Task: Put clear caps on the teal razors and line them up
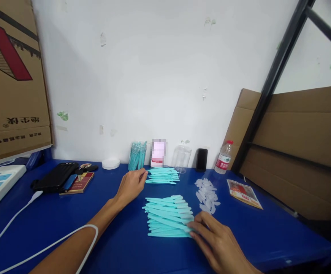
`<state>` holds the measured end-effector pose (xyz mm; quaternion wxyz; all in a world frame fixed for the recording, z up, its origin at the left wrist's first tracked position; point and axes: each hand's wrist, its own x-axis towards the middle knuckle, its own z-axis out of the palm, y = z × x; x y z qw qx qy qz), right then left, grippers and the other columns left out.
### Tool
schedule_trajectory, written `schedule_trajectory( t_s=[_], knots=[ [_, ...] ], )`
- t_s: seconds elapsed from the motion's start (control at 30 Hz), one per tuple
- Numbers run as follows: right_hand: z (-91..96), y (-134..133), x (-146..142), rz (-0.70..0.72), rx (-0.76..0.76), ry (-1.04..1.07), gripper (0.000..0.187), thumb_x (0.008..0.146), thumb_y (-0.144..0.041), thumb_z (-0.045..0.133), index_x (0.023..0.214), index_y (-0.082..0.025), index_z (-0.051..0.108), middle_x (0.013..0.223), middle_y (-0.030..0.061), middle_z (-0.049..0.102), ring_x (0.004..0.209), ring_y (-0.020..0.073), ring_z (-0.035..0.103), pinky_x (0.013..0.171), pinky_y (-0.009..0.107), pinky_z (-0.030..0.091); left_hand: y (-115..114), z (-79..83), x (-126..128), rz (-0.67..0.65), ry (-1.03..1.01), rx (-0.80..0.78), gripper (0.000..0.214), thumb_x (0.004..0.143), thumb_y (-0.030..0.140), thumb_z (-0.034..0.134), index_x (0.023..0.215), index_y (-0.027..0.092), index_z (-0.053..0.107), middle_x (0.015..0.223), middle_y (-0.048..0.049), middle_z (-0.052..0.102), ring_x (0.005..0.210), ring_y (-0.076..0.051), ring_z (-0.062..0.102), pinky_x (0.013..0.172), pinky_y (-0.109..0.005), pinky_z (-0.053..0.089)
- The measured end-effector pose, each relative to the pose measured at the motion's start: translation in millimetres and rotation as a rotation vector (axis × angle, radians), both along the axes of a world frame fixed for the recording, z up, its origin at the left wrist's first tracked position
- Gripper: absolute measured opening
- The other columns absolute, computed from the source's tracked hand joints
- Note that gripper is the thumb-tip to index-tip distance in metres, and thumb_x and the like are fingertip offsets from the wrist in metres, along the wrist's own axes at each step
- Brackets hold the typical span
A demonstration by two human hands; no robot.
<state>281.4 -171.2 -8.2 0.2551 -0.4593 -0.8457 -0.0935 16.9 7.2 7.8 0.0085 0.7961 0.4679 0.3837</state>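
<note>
A near pile of turquoise plastic sticks [168, 219] lies on the blue table, with translucent caps over the right ends. At this pile's right edge, my right hand [218, 238] has its thumb and fingers closed on the capped end of a stick. Farther back lies a second pile of turquoise sticks [163, 175]. My left hand [132, 185] pinches at that pile's left end, apparently on a stick, its fingertips partly hiding the contact. Loose translucent caps [207, 195] are heaped to the right of both piles.
Along the wall stand a jar of turquoise sticks [137, 156], a lit phone [158, 152], a clear jar [181, 158], a dark phone [201, 160] and a water bottle [224, 160]. A white cable [92, 228] crosses my left forearm. A packet [244, 193] lies right.
</note>
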Motion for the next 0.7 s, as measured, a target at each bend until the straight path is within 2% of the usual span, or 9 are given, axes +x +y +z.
schedule_trajectory(
  t_s=[0.2,0.43,0.6,0.7],
  knots=[
    [-13.0,-3,-1,-0.025,0.077,0.012,0.024,0.094,-0.017,0.047,0.113,-0.021,0.061,0.098,0.0104,0.061,0.082,0.0198,0.064,0.064,0.028,0.054,0,1.5,0,0.002,0.023,0.007,0.033,0.097,0.032,0.037,0.069,0.022,0.052,0.059,0.0007,0.055,0.053,-0.016,0.051,0.054,-0.026,0.023],
    [-17.3,-3,0,-0.026,0.116,0.038,0.028,0.094,-0.015,0.046,0.118,-0.021,0.059,0.098,0.0109,0.063,0.086,0.0209,0.063,0.065,0.029,0.053,-1,1.8,2,-0.002,0.050,-0.004,0.033,0.097,0.033,0.038,0.070,0.022,0.055,0.060,0.0002,0.057,0.055,-0.017,0.053,0.054,-0.026,0.023],
    [-15.5,-2,-2,-0.014,0.066,0.075,0.020,0.094,-0.013,0.046,0.106,-0.021,0.060,0.096,0.0091,0.062,0.086,0.0203,0.061,0.068,0.030,0.051,1,0.4,1,0.003,0.057,-0.007,0.033,0.096,0.033,0.038,0.070,0.022,0.055,0.059,0.0004,0.057,0.055,-0.017,0.054,0.054,-0.026,0.022],
    [-14.8,-3,-3,-0.024,0.077,0.075,0.020,0.094,-0.012,0.046,0.105,-0.021,0.059,0.096,0.0088,0.061,0.086,0.0199,0.060,0.067,0.030,0.051,1,0.0,1,0.003,0.060,-0.005,0.033,0.096,0.033,0.038,0.070,0.022,0.054,0.058,0.0006,0.056,0.054,-0.017,0.054,0.053,-0.026,0.022]
  ],
)
